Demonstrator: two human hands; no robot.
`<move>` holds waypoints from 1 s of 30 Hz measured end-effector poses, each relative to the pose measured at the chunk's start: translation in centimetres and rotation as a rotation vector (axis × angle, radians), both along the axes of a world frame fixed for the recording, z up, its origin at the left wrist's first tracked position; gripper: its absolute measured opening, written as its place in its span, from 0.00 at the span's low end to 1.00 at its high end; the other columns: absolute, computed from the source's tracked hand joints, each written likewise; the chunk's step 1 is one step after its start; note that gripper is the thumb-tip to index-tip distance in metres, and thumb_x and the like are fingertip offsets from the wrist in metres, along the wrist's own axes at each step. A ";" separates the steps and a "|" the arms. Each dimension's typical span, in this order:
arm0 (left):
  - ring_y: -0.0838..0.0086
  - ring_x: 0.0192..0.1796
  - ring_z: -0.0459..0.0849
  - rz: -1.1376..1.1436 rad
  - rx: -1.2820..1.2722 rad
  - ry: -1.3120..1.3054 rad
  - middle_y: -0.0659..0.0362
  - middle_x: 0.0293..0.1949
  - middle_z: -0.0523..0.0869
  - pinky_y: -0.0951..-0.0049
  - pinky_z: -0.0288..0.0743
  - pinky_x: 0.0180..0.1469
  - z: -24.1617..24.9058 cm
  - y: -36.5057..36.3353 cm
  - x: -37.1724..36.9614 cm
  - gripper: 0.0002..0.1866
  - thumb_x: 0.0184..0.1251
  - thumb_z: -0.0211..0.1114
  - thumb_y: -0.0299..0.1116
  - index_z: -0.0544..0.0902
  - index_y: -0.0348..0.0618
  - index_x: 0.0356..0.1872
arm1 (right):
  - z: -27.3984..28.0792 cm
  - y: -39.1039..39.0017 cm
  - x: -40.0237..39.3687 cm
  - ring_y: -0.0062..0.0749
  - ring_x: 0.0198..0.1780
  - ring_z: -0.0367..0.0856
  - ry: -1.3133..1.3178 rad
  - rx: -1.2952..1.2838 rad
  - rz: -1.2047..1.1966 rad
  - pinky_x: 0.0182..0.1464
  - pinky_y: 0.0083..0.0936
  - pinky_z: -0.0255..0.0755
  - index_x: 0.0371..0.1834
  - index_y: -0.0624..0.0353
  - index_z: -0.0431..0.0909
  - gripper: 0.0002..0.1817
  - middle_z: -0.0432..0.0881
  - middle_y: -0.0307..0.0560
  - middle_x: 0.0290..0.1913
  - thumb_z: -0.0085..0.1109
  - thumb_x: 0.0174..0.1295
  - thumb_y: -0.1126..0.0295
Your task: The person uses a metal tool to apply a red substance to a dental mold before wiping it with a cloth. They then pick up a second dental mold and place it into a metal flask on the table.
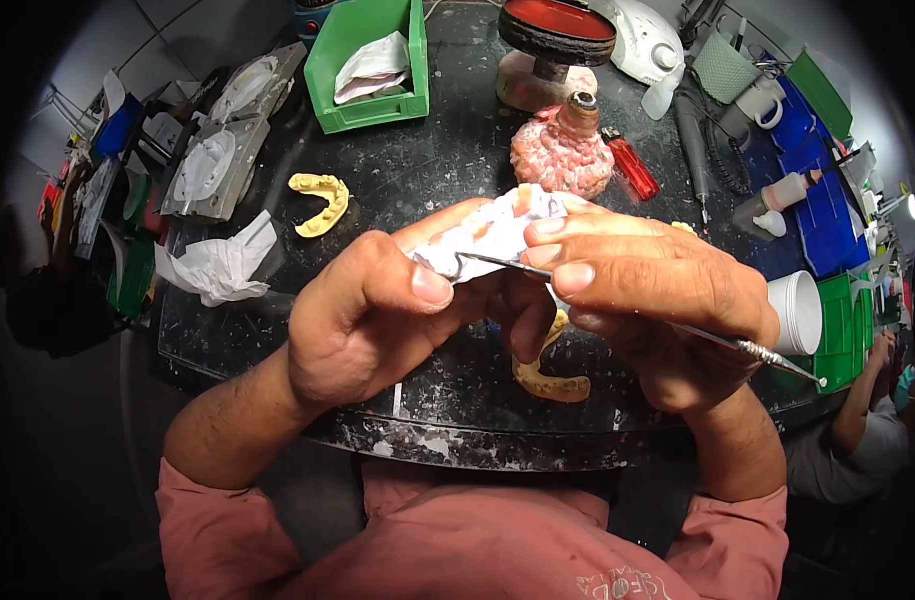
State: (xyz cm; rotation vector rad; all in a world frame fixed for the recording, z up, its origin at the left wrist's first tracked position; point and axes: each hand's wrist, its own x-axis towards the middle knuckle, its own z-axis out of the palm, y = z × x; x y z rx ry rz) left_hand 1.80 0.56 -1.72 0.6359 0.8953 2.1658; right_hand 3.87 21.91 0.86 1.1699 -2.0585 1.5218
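My left hand [347, 315] is closed around a white dental model [482, 232], with the thumb at its near left end. The model's row of teeth shows along the top, partly overexposed. In my right hand [672, 275] is a thin metal dental carver [712, 338], gripped between thumb and fingers. Its dark tip touches the white model near my left thumb, and its other end sticks out past my right palm. My right fingers also rest against the model's right end. Below the hands lies a yellow dental arch model [552, 385], partly hidden by my fingers.
Another yellow arch model [334, 205] and crumpled tissue [220, 262] lie left. Behind stand a green bin [367, 115], a spirit burner crusted with pink wax [562, 155] and a dish of red wax [557, 18]. A red lighter [632, 165] and white cup [795, 312] are right.
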 end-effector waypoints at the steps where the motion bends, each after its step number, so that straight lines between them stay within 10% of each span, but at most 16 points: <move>1: 0.59 0.48 0.77 0.000 -0.001 0.001 0.46 0.55 0.77 0.61 0.66 0.56 0.0 0.0 0.0 0.37 0.57 0.47 0.41 0.61 0.27 0.67 | -0.1 0.1 -0.2 0.48 0.47 0.85 0.056 0.023 0.013 0.52 0.42 0.77 0.43 0.65 0.80 0.09 0.84 0.62 0.44 0.62 0.59 0.79; 17: 0.62 0.48 0.77 -0.020 0.013 -0.001 0.47 0.55 0.77 0.61 0.66 0.57 -0.1 0.3 0.0 0.36 0.57 0.47 0.40 0.62 0.28 0.67 | -0.5 0.2 -0.5 0.45 0.46 0.85 0.022 -0.002 0.019 0.51 0.38 0.78 0.43 0.68 0.79 0.08 0.84 0.60 0.42 0.61 0.62 0.76; 19: 0.63 0.48 0.76 -0.038 0.045 0.002 0.46 0.53 0.77 0.62 0.66 0.57 -0.2 0.4 -0.2 0.36 0.57 0.48 0.39 0.62 0.28 0.66 | -0.6 -0.2 -0.3 0.44 0.45 0.84 -0.188 -0.299 0.100 0.51 0.38 0.78 0.43 0.67 0.76 0.10 0.83 0.55 0.38 0.57 0.67 0.70; 22: 0.68 0.41 0.75 0.251 -0.131 0.124 0.50 0.34 0.76 0.67 0.69 0.52 0.6 0.9 -0.3 0.37 0.52 0.53 0.38 0.61 0.26 0.64 | -1.2 0.8 -1.1 0.39 0.45 0.80 -0.069 -0.355 -0.122 0.55 0.40 0.75 0.43 0.68 0.73 0.12 0.77 0.53 0.40 0.48 0.72 0.67; 30: 0.74 0.42 0.72 0.847 -0.228 0.573 0.54 0.41 0.77 0.72 0.66 0.51 2.9 -2.8 -1.8 0.25 0.59 0.47 0.31 0.65 0.31 0.57 | 2.6 5.7 -2.7 0.27 0.49 0.75 0.136 -0.048 -0.665 0.59 0.23 0.65 0.48 0.69 0.77 0.17 0.79 0.47 0.45 0.37 0.75 0.69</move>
